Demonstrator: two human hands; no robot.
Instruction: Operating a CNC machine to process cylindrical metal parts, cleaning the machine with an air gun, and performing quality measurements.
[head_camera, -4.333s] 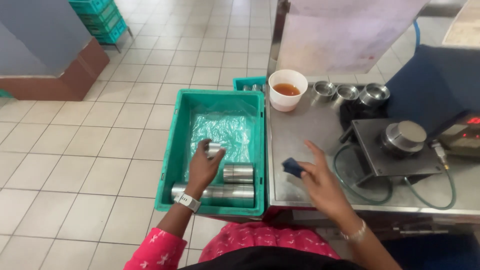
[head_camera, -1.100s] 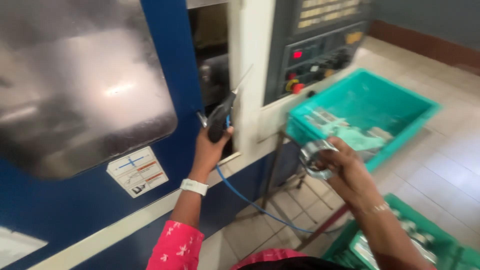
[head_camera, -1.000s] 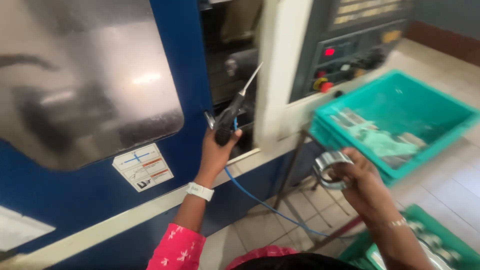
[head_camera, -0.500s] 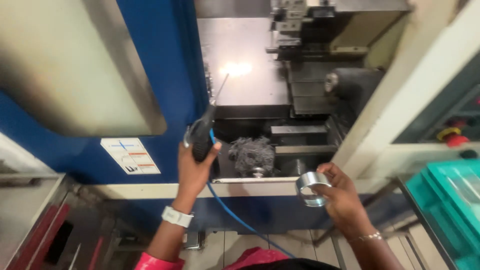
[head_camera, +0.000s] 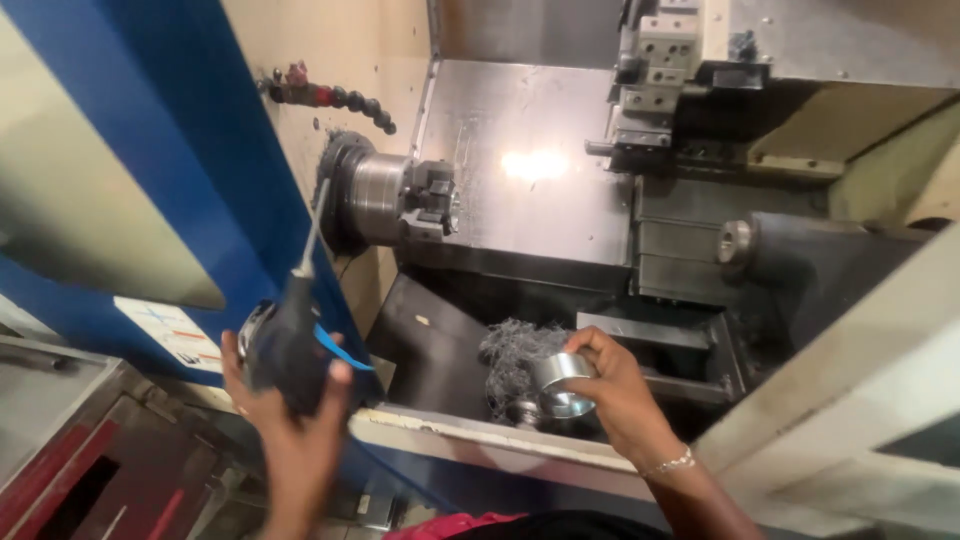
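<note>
Left hand (head_camera: 290, 425): closed around the dark air gun (head_camera: 285, 340), its thin nozzle pointing up toward the chuck (head_camera: 385, 198).
Right hand (head_camera: 620, 400): you gripped the metal ring (head_camera: 560, 385) — just above the swarf (head_camera: 515, 355).
Advice: you did well to blow the chuck jaws clean first — then seat the ring squarely.

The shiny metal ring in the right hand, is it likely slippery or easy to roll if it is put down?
The metal ring looks polished and smooth, so it is probably somewhat slippery in the right hand. Its round, short cylinder shape would likely roll if laid on its side. It appears solid-walled, so probably stiff and rather heavy for its size.
</note>
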